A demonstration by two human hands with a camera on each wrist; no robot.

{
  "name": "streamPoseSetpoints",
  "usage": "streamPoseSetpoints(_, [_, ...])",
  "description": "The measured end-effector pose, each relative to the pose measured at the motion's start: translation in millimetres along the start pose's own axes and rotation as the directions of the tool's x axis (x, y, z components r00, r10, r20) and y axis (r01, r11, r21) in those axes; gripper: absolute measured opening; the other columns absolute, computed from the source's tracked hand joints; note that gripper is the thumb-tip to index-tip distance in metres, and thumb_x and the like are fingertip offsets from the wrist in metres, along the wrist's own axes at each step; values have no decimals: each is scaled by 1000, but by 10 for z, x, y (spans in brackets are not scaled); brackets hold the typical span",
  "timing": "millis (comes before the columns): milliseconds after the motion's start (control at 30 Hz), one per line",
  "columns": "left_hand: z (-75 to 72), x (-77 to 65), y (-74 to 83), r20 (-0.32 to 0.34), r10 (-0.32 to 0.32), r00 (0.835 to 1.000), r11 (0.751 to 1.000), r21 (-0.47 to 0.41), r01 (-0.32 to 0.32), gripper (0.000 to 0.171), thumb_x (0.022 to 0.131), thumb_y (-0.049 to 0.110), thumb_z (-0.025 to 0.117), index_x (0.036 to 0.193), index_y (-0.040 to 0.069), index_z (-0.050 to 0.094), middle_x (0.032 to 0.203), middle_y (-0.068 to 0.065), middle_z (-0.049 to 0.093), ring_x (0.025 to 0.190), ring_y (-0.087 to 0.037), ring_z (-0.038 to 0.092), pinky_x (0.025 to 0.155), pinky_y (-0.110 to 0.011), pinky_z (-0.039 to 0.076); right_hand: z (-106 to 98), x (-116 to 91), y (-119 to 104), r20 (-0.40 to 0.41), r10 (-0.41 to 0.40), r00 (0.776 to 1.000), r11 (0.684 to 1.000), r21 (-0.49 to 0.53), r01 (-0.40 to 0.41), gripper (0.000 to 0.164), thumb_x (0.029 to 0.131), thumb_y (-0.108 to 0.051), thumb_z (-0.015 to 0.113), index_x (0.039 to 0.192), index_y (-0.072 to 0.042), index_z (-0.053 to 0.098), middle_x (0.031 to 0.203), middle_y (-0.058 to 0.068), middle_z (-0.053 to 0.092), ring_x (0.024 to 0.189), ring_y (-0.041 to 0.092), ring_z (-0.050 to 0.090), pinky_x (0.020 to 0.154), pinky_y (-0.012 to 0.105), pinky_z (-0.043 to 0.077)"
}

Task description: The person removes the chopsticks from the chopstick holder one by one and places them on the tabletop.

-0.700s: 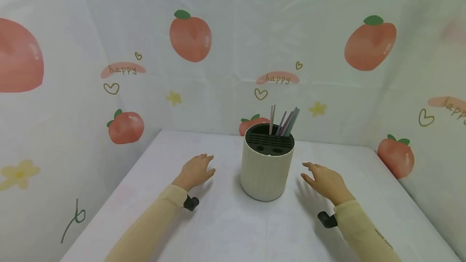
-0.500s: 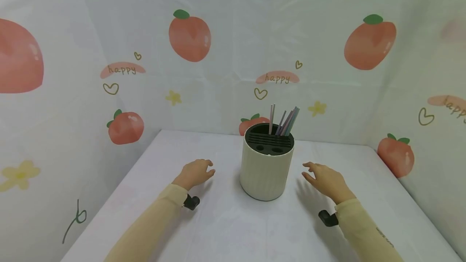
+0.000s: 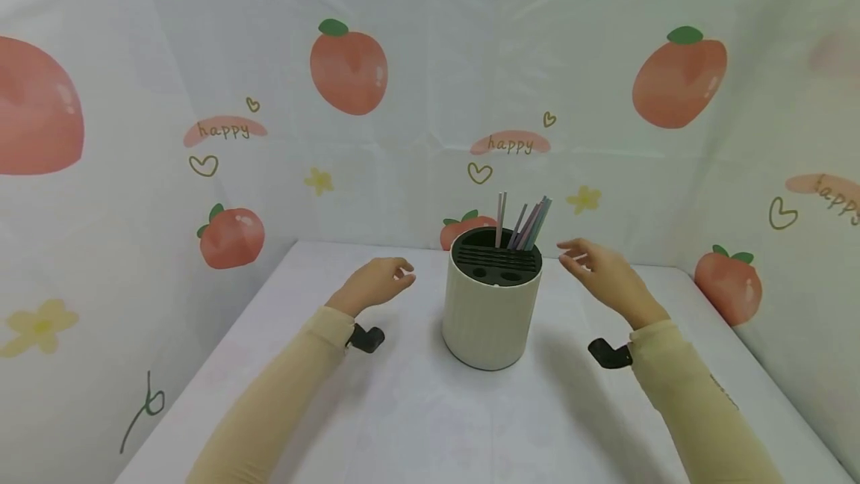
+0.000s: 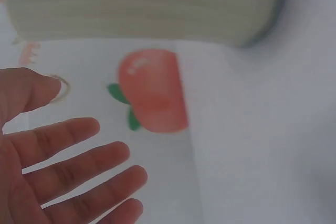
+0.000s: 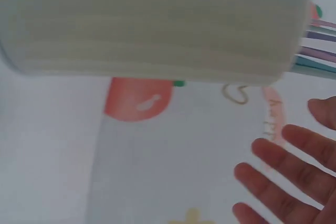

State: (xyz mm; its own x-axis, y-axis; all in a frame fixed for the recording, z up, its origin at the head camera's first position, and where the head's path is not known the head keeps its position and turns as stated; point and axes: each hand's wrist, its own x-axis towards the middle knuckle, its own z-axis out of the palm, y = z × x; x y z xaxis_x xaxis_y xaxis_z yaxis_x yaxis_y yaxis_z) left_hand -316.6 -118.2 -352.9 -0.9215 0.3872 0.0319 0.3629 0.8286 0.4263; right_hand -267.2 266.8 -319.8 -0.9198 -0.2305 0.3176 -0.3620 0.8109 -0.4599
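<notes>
A cream, ribbed pen holder (image 3: 490, 323) with a black slotted top stands upright on the table. Several thin pastel sticks (image 3: 531, 226) poke out of its rear compartment; they cannot be told as pens or straws. To its left, my left hand (image 3: 378, 282) hovers above the table, fingers spread and loosely bent, touching nothing. On the other side, my right hand (image 3: 608, 275) is raised near the holder's rim, apart from it and holding nothing. Both wrist views show the holder's wall close by, with spread fingers (image 4: 79, 177) in the left one and likewise fingers (image 5: 289, 177) in the right one.
The white table (image 3: 430, 424) runs back to a hanging cloth (image 3: 403, 193) printed with peaches, hearts and flowers, which also closes in both sides. A small black device (image 3: 366, 338) sits at the left wrist, and another black device (image 3: 610, 354) at the right wrist.
Both hands have lifted from lower over the table, the right one more. The left has also shifted right, toward the pen holder. The holder and its sticks have stayed put.
</notes>
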Motion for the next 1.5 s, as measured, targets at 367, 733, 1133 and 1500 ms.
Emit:
streamPoseSetpoints(367, [-246, 224, 428, -78, 136, 988, 863, -481, -157, 43, 101, 38, 50, 130, 8, 58, 134, -9, 57, 119, -29, 57, 99, -45, 48, -117, 416, -211, -245, -31, 969, 792, 585, 173, 31, 97, -14, 60, 125, -3, 56, 119, 9, 59, 100, 10, 64, 87, 22, 54])
streamPoseSetpoints(733, [-18, 307, 549, -112, 17, 994, 568, -817, -102, 33, 96, 19, 62, 126, 5, 61, 128, -12, 57, 121, -28, 55, 106, -39, 44, 77, 541, -264, -289, 3, 957, 379, 886, 266, 22, 91, 7, 61, 102, -11, 65, 97, -1, 64, 86, 8, 67, 80, 25, 58])
streamPoseSetpoints(1133, [74, 319, 563, -84, -37, 996, 542, -839, -51, 37, 92, 17, 67, 127, 6, 60, 132, -12, 56, 124, -27, 54, 105, -38, 46, 174, 519, -245, -278, 33, 960, 333, 908, 252, 21, 90, 9, 59, 93, -11, 65, 93, -2, 66, 85, 8, 67, 80, 25, 58])
streamPoseSetpoints(1500, [153, 353, 556, -60, -53, 997, 545, -838, -22, 33, 91, 14, 68, 123, 9, 64, 135, -13, 52, 128, -27, 47, 104, -39, 47, 205, 521, -201, -268, 32, 963, 300, 922, 246, 21, 89, 11, 60, 92, -9, 66, 91, -1, 66, 84, 9, 68, 78, 26, 58])
